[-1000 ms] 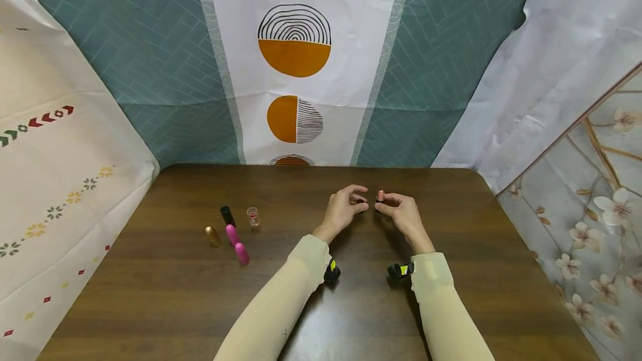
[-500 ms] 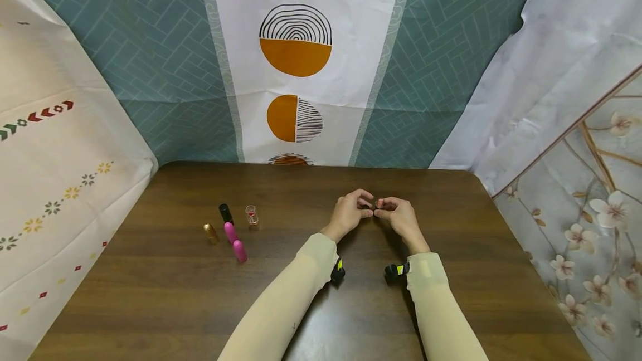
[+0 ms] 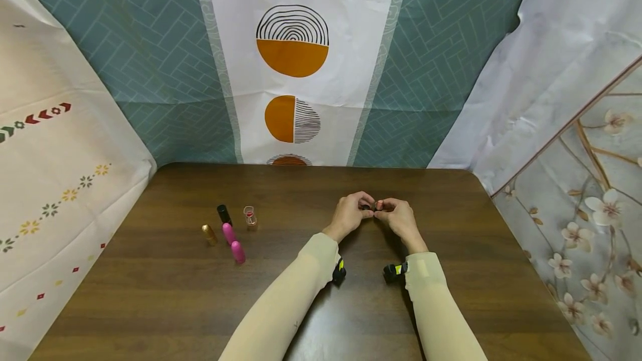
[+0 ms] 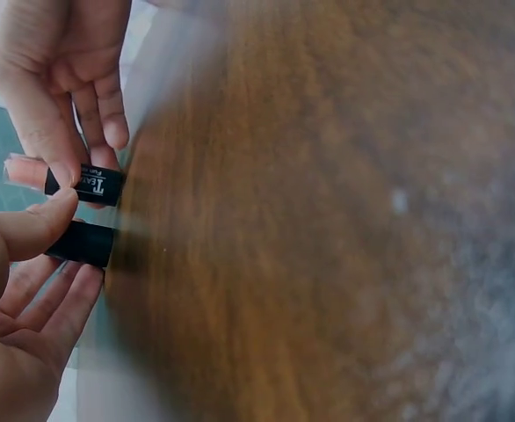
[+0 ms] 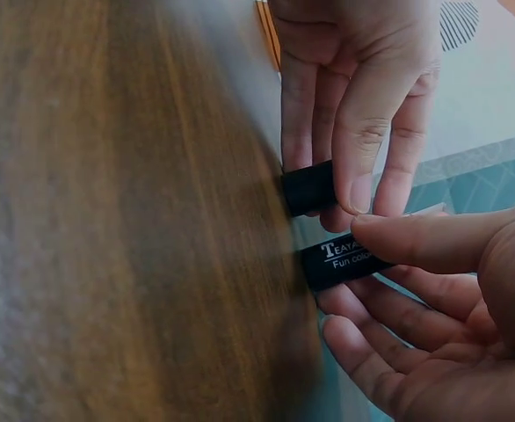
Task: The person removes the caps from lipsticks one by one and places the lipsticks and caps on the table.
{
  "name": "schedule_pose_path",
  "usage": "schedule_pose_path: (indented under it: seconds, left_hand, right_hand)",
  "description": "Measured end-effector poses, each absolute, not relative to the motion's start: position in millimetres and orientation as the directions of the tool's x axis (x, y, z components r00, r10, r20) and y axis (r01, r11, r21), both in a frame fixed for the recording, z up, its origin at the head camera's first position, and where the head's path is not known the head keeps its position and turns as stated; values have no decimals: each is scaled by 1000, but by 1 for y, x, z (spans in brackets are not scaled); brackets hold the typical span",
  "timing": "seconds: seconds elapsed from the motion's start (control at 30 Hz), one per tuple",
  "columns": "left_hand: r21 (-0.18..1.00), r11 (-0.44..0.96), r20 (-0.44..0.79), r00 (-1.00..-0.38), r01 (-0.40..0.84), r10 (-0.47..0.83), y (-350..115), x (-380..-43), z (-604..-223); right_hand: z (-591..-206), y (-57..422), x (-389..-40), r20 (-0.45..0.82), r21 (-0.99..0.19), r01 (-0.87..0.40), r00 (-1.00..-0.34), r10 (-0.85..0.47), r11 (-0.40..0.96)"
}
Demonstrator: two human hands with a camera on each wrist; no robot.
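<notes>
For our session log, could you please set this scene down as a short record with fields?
Left hand: holds a plain black piece
Right hand: holds a lettered tube, black with a peach end
Held things: side by side
Surface: brown table
Leftmost: gold tube
Group's middle: black tube, rear pink tube, front pink tube
Right of these: clear tube, red inside
Backdrop: patterned cloth

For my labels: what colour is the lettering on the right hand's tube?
White lettering on the black tube, clearest in the right wrist view.
</notes>
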State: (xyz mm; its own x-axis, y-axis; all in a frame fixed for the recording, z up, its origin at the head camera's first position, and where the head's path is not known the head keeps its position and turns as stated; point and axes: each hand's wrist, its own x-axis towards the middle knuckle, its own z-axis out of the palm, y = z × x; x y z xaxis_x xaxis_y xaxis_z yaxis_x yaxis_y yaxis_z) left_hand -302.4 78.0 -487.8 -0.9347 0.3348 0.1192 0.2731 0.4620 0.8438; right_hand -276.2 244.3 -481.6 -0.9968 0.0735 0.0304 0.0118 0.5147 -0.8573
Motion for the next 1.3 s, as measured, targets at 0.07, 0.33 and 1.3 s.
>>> schedule_pose_path:
  seconds: [0.07,0.33,1.3]
  left_hand:
    - [845,462,116,-935,270,334,78,-302,-488]
    - [837,478,107,-937,265,332,77,-300,-487]
    - [883,308,274,-922,354,273,28,-290,-454]
  right_hand:
    - [-482,244,-276,38,-848,8,-997,74,530]
    - [-483,244,-276,53,-840,-11,-997,63,543]
    - [-438,236,-267,290,-870,-229,-954,77,437]
